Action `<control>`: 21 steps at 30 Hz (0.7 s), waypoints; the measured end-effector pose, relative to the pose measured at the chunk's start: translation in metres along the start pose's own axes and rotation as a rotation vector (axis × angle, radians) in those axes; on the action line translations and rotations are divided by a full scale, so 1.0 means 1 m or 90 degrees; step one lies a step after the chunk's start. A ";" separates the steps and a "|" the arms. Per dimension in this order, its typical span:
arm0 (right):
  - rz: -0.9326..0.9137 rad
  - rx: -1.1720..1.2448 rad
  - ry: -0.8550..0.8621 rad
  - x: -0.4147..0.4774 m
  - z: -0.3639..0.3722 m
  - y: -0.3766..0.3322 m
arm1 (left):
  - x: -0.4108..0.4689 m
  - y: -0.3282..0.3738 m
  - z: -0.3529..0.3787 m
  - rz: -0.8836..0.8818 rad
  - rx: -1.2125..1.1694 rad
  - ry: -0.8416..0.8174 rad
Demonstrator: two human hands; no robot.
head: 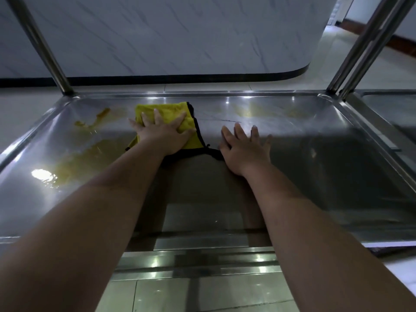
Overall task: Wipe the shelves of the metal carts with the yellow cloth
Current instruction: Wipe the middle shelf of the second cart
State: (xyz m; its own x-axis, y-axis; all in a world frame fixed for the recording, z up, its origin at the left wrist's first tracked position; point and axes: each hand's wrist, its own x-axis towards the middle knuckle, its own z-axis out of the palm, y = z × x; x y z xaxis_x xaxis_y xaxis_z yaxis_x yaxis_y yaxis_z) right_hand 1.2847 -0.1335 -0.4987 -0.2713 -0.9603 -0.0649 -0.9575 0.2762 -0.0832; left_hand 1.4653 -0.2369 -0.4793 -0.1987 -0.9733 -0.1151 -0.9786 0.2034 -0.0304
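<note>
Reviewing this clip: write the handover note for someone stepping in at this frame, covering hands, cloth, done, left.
Left hand flat, pressing the yellow cloth onto the cart shelf.
Right hand flat on bare metal beside it, holding nothing.
Done: the middle shows no stains.
Left: yellow-brown smears left of the cloth, a fainter patch beyond the right hand, and the neighbouring cart.
</note>
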 end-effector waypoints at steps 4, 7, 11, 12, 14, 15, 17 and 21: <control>0.011 -0.008 -0.011 -0.002 0.000 -0.003 | -0.005 0.031 -0.003 0.064 -0.021 0.000; 0.021 -0.010 -0.012 -0.001 -0.002 0.001 | -0.017 0.075 0.000 0.144 0.011 0.004; 0.023 0.012 -0.005 -0.001 -0.003 0.007 | -0.019 0.073 0.002 0.156 -0.015 0.004; 0.020 0.013 -0.004 -0.002 -0.003 0.007 | -0.018 0.063 0.003 0.161 -0.020 0.009; 0.016 0.023 -0.002 -0.002 -0.003 0.006 | -0.017 0.033 0.004 0.159 -0.023 0.016; 0.015 0.028 0.000 -0.002 -0.002 0.006 | -0.016 0.014 0.004 0.147 -0.028 0.015; 0.016 0.025 0.008 -0.002 -0.003 0.006 | -0.013 -0.027 0.002 0.104 -0.042 0.010; 0.003 0.005 0.011 -0.004 -0.002 0.000 | -0.016 -0.075 0.003 0.039 -0.028 -0.004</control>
State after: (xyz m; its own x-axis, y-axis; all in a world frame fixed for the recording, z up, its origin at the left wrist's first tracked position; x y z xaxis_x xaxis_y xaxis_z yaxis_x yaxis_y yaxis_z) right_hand 1.2854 -0.1295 -0.4964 -0.2780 -0.9593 -0.0489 -0.9552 0.2814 -0.0914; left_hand 1.5422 -0.2363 -0.4780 -0.2577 -0.9586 -0.1215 -0.9661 0.2572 0.0198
